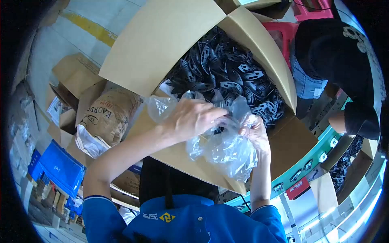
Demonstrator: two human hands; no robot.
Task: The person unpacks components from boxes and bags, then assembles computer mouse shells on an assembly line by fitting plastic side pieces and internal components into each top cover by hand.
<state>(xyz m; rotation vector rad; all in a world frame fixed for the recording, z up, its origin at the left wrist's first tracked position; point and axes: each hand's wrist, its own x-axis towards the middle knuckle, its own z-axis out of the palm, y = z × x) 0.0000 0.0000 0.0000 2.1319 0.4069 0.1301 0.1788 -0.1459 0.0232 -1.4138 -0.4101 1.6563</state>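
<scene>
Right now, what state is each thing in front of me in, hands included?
Left hand: closed on the clear plastic bag.
Right hand: pinching the same bag.
Clear plastic bag: crumpled, held in both hands.
Large cardboard box: open, flaps spread.
Black plastic parts: heaped loose inside it.
Brown sack: bulging; can't tell if sealed.
Green work surface: small parts spaced along it.

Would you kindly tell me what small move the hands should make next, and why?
Probably ease the clear plastic apart: the left hand and right hand both hold it, yet it looks bunched and crumpled, with the cardboard box open and black parts inside.
</scene>
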